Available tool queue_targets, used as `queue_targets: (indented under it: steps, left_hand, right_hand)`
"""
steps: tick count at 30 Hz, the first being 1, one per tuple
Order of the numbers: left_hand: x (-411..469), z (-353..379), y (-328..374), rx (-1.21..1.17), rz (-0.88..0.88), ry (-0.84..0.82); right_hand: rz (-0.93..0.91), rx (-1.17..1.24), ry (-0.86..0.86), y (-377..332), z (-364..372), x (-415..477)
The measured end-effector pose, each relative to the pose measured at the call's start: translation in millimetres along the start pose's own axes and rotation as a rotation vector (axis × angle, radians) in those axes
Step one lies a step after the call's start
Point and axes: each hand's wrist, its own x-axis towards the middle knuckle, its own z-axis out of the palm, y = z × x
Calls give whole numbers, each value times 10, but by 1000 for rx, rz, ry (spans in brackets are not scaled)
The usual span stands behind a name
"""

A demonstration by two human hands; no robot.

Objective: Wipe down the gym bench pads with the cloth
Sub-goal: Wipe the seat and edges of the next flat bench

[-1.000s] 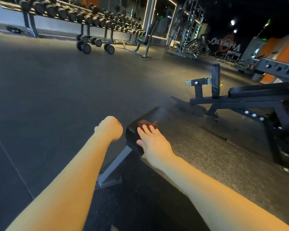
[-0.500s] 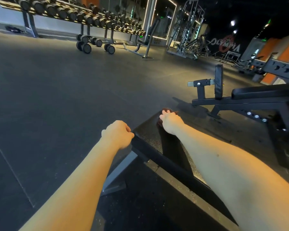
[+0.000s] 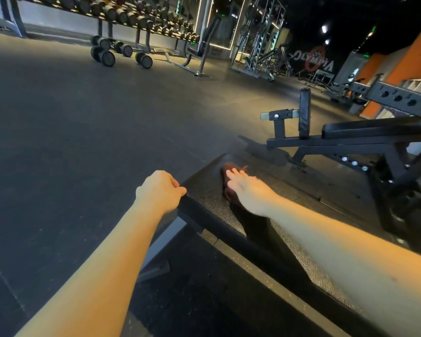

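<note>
Floor (image 3: 83, 142): dark rubber is spreading across the whole room and is playing no part in the job.
Rack (image 3: 131, 15): a long row of dumbbells is running along the far wall, well apart from the work.
Second bench (image 3: 365, 128): it is standing to the right, beyond the pad, with pads of its own. Nothing is touching it, so I am judging it as not yet wiped, if the task is covering it.
Pad (image 3: 204, 190): the long black textured pad is running from the lower right up towards the centre, and both hands are meeting it near its far end. No damp streak is showing, so I cannot tell which part is already wiped. With the cloth sitting close to the far end, I am judging the top to be mid-wipe. The sides and the stretch under the right forearm are probably remaining.
Left hand (image 3: 159, 190): it is curling into a loose fist and touching the pad's left edge, apparently steadying. It is holding nothing that shows.
Right hand (image 3: 246, 188): it is lying flat, fingers straight, pressing the cloth onto the pad top.
Cloth (image 3: 225, 171): the small reddish-brown cloth is lying on the pad near its far end, mostly under the right hand, with its edge peeping out past the fingertips.
</note>
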Motion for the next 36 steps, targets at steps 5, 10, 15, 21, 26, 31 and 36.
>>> queue_targets:
  steps: [5,10,15,21,26,31,36]
  left_hand:
    - [-48,23,-7,-72,-1,29]
    - [-13,-31,7,-95,-14,11]
    - [36,-24,100,57,16,2]
    - [47,41,169,200,29,37]
    - [13,144,150,158,23,69]
    - [-4,151,123,166,17,96]
    - [43,107,97,147,13,76]
  right_hand:
    - [156,-86,18,209,25,707]
    - [-22,-53,93,-368,148,298]
    - [-164,92,75,-774,90,-246]
    - [-85,-70,7,-553,43,667]
    - [146,-104,64,-122,99,1236]
    - [273,-96,41,118,81,1126]
    - [355,-100,24,476,112,752]
